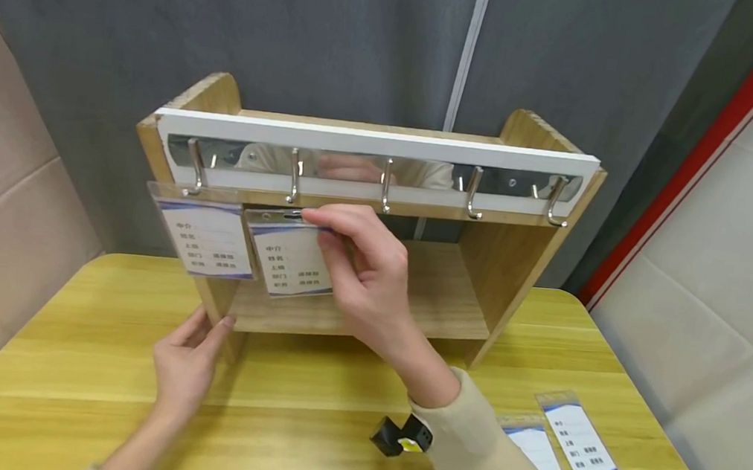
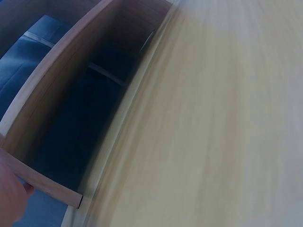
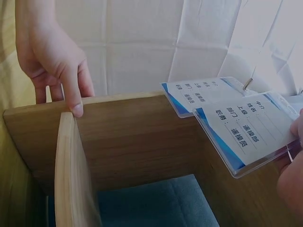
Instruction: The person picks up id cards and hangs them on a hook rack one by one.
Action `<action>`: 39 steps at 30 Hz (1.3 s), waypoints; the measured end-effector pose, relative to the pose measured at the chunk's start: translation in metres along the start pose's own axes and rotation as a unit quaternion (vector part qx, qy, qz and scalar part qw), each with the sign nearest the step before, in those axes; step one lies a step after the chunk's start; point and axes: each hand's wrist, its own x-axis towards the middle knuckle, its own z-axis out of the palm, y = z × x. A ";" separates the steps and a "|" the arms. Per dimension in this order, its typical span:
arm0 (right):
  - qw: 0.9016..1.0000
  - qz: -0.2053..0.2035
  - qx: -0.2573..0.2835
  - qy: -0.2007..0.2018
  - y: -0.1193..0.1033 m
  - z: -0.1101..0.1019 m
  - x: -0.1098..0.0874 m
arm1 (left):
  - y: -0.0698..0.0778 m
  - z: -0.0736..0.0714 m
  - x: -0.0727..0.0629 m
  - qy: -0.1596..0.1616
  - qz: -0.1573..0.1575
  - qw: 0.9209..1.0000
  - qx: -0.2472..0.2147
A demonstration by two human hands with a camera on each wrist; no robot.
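Observation:
My right hand (image 1: pixel 375 283) pinches the top edge of a clear badge holder (image 1: pixel 290 261) with a printed white and blue card inside. The badge's top slot is just below the second hook (image 1: pixel 294 175) from the left; whether they touch I cannot tell. On the leftmost hook (image 1: pixel 194 167) hangs a similar badge (image 1: pixel 204 239), and the two badges overlap in the right wrist view. Lower down, my left hand (image 1: pixel 185 367) grips the left side panel of a wooden shelf (image 3: pixel 128 113), its thumb on the front edge and its fingers around the outer side.
A white rail (image 1: pixel 371 141) with several metal hooks runs across the shelf's upper front. Two more badges, an upper one (image 1: pixel 579 441) and a lower one (image 1: pixel 541 458) partly behind the right sleeve, lie on the yellow wooden table (image 1: pixel 307 415). A grey curtain (image 1: pixel 347 38) hangs behind.

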 end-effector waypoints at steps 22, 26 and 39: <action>0.999 0.012 -0.025 0.016 -0.001 0.009 0.007 | -0.001 0.001 0.000 0.000 0.010 1.000 -0.011; 0.998 0.002 -0.061 0.018 -0.002 0.008 0.008 | 0.000 0.001 0.000 -0.001 0.010 1.000 -0.002; 0.995 -0.002 -0.103 0.001 -0.002 0.006 0.008 | -0.001 0.000 0.000 -0.001 0.003 1.000 0.014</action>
